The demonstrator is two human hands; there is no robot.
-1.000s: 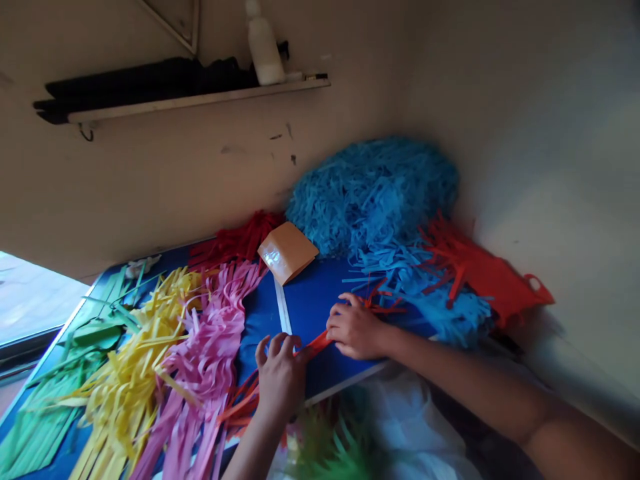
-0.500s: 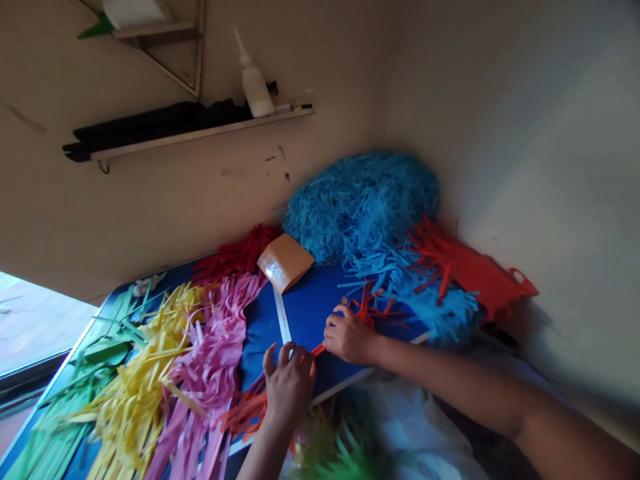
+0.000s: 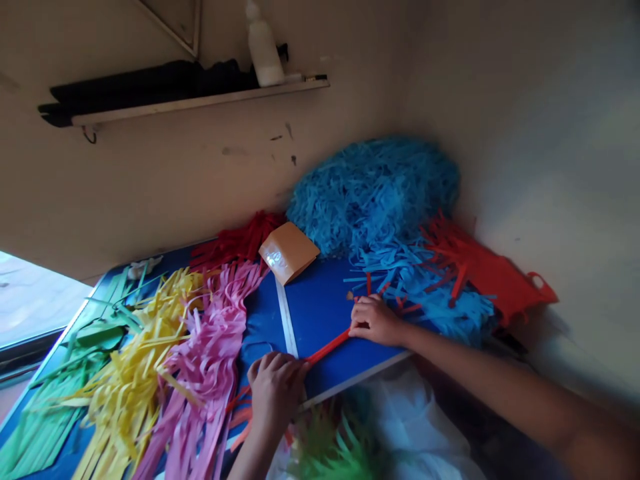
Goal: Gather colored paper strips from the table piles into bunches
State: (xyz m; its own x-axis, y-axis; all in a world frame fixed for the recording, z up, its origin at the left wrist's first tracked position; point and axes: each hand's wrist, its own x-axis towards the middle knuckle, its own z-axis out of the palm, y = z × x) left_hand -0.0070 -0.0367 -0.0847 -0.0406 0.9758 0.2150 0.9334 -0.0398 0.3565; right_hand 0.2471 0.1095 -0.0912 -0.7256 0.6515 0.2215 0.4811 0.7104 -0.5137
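A person's hands draw a narrow orange-red band (image 3: pixel 329 347) tight over the near side of a blue bench (image 3: pixel 325 293). Green fringe (image 3: pixel 345 447) shows below the edge at six o'clock. The left hand (image 3: pixel 277 387), knuckles up near seven o'clock, grips one part of the band; the right hand (image 3: pixel 375 320), between four and five, pinches another, its forearm slanting in from lower right. The work looks partway along: the band's middle seems gathered, loose strips splay past both hands, and no tie can be made out. Toward eight o'clock, pink strips (image 3: pixel 215 340), yellow strips (image 3: pixel 130 367) and green strips (image 3: pixel 50 413) appear cut but ungathered. Farther back, a tan packet (image 3: pixel 289 253) lies just left of centre, a red fringed piece (image 3: pixel 490 267) at three and a shredded blue heap (image 3: pixel 370 193) at two.
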